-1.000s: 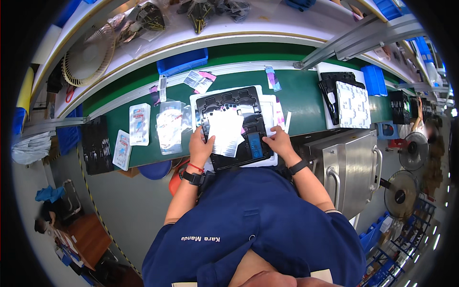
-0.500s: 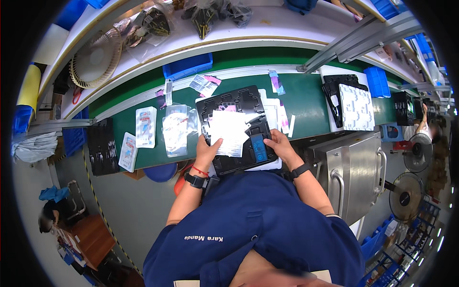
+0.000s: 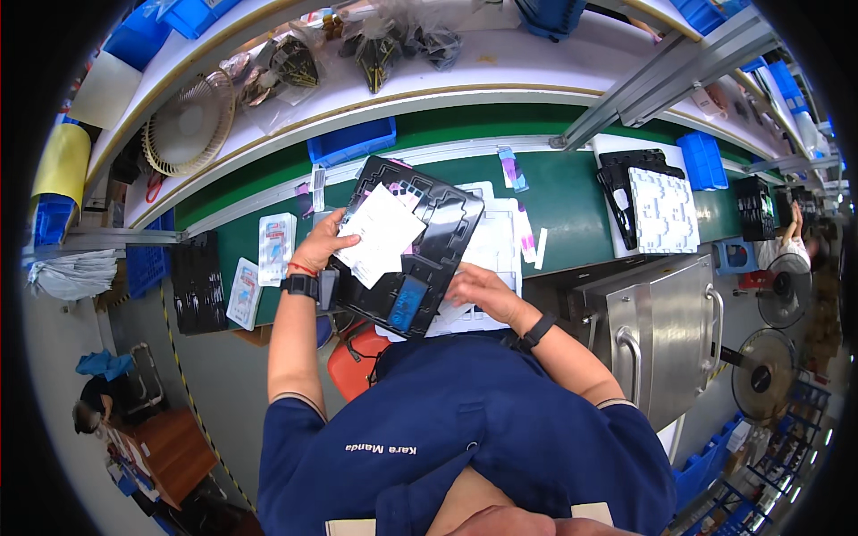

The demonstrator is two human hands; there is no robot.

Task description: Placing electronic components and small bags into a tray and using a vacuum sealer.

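Observation:
A black moulded plastic tray [image 3: 456, 228] is tilted and turned over a white moulded tray [image 3: 505, 237] on the bench. My left hand [image 3: 323, 243] is closed on its left side, thumb on top beside loose white paper sheets [image 3: 382, 228]. Pink and purple printed pieces peek out past the sheets. In the tray's near corner lies a blue rectangular piece [image 3: 409, 302]. Close by the tray's right edge is my right hand [image 3: 487, 295], its fingers loosely bent and apart, above the white tray. Whether its fingertips touch either tray is unclear.
White printed packs [image 3: 276, 248] and a dark stack of trays [image 3: 197, 281] are at the bench's left. A blue bin [image 3: 353, 141] stands behind. Black and white trays [image 3: 663, 210] lie to the right, above a steel cabinet [image 3: 652, 330]. A shelf overhangs the back.
The black tray has swung left and turned, carried by my left hand with the papers on it. My right hand has released its edge, and more of the white tray shows.

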